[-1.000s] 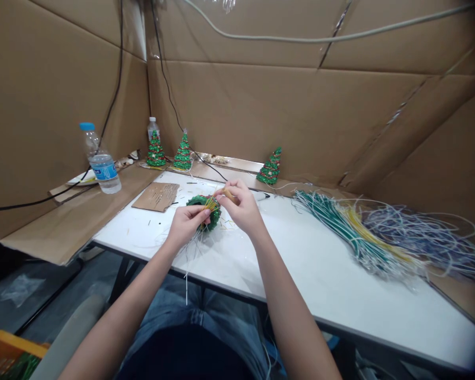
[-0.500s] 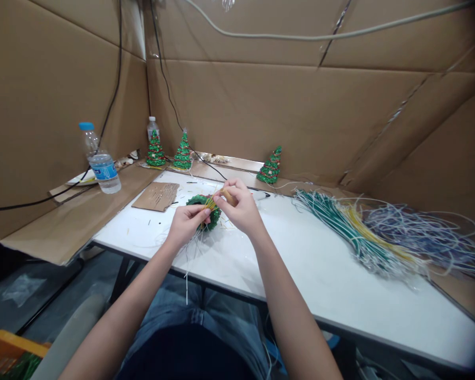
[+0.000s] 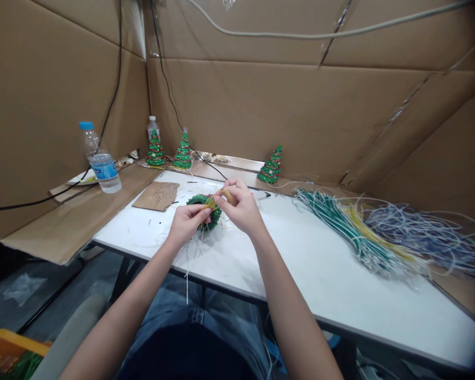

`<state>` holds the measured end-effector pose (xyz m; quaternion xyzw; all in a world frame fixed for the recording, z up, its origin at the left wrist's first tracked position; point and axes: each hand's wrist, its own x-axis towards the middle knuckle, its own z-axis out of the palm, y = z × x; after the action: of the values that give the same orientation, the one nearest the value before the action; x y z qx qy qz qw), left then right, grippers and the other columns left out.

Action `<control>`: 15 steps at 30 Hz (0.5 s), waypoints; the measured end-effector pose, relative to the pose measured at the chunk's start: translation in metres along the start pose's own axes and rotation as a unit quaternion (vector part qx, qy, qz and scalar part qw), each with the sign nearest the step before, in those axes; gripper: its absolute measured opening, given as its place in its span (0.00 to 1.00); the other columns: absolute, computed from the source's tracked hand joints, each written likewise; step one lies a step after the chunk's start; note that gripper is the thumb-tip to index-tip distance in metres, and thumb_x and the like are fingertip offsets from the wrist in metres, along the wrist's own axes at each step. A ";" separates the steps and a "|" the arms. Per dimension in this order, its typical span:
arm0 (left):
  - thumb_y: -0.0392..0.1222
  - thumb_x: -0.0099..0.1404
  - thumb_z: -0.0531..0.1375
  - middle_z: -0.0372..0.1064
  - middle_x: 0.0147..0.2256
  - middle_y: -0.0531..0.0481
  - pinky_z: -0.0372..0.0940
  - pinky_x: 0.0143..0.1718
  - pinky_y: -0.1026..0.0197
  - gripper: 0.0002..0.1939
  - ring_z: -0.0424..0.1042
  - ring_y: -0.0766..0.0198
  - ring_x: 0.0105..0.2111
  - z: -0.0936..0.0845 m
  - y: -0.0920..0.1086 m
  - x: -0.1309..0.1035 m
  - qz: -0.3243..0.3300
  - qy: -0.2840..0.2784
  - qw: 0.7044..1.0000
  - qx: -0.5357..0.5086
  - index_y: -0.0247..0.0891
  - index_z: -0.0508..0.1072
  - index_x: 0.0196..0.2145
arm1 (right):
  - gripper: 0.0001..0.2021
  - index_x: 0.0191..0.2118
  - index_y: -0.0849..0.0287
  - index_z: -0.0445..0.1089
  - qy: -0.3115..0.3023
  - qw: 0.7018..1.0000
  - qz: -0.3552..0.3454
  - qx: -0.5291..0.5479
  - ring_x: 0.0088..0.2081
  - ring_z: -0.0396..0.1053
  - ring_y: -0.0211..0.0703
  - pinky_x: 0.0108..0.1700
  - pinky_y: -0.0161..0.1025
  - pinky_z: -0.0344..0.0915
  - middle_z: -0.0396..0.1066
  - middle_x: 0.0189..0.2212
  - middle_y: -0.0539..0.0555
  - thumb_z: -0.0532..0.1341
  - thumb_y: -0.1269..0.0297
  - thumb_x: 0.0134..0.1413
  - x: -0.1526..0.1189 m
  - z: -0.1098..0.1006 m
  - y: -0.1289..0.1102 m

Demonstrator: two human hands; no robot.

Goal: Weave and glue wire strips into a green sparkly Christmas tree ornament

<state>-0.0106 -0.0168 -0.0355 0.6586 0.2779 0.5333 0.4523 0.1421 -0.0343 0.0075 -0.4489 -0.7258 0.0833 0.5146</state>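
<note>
My left hand (image 3: pixel 187 222) pinches a small bundle of yellow strands (image 3: pixel 209 203) above the white table (image 3: pixel 285 253). My right hand (image 3: pixel 240 205) is closed around a tan, wooden-looking handle (image 3: pixel 229 197), its fingertips at the upper end of the strands. Just behind and below both hands is a round green tinsel piece (image 3: pixel 214 219), partly covered by my fingers. Thin white wires (image 3: pixel 187 274) hang from it past the table's front edge. The tip of the handled tool is too small to make out.
Small green tinsel trees (image 3: pixel 269 166) stand along the back. On the right lie green wire bundles (image 3: pixel 332 216), yellow ones and a white-purple tangle (image 3: pixel 419 227). At left are a cardboard piece (image 3: pixel 155 196) and a water bottle (image 3: pixel 105 168).
</note>
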 end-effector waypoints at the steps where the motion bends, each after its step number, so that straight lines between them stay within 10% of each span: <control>1: 0.48 0.56 0.61 0.66 0.18 0.51 0.57 0.26 0.65 0.16 0.61 0.68 0.21 0.000 0.000 0.000 -0.001 0.000 1.000 0.000 0.34 0.72 0.18 | 0.06 0.28 0.59 0.71 0.000 1.000 0.001 -0.001 0.41 0.64 0.46 0.42 0.43 0.62 0.60 0.35 0.55 0.60 0.64 0.52 0.000 0.000 0.000; 15: 0.50 0.55 0.61 0.67 0.18 0.51 0.58 0.26 0.64 0.17 0.62 0.67 0.22 0.000 -0.001 0.000 0.003 0.002 1.000 0.012 0.34 0.72 0.18 | 0.05 0.32 0.58 0.73 0.057 0.996 0.041 0.057 0.42 0.63 0.46 0.41 0.43 0.65 0.59 0.36 0.54 0.61 0.64 0.49 0.002 0.000 -0.001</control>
<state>-0.0104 -0.0165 -0.0361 0.6636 0.2838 0.5326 0.4421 0.1410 -0.0337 0.0091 -0.4524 -0.6701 0.1195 0.5762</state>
